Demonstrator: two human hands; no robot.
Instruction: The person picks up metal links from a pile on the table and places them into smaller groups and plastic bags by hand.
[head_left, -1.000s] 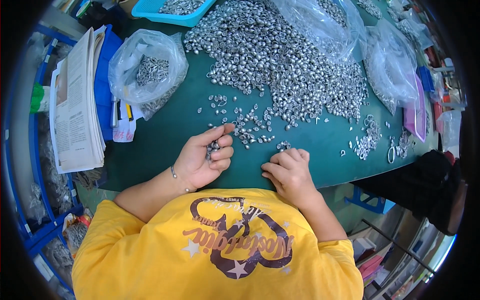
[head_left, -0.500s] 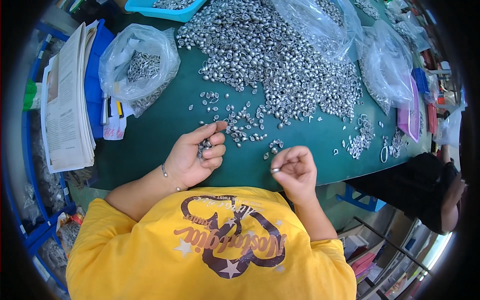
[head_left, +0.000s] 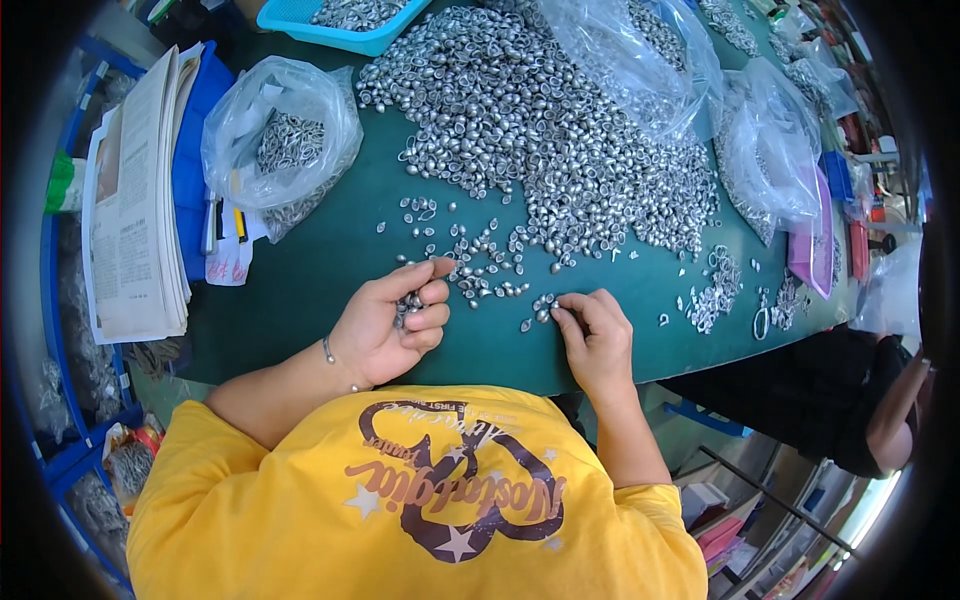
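Here we hold silvery metal caps [head_left: 407, 308] in our curled left hand [head_left: 382, 328] — right hand [head_left: 598, 343] touching a small cap cluster [head_left: 543, 315], pinch unclear — light touch best.

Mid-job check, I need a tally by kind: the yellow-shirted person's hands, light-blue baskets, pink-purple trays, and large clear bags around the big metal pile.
Hands: 2 (left hand, right hand)
Light-blue basket: 1
Pink-purple tray: 1
Large clear bags: 3 (left bag, top bag, right bag)
Total: 7
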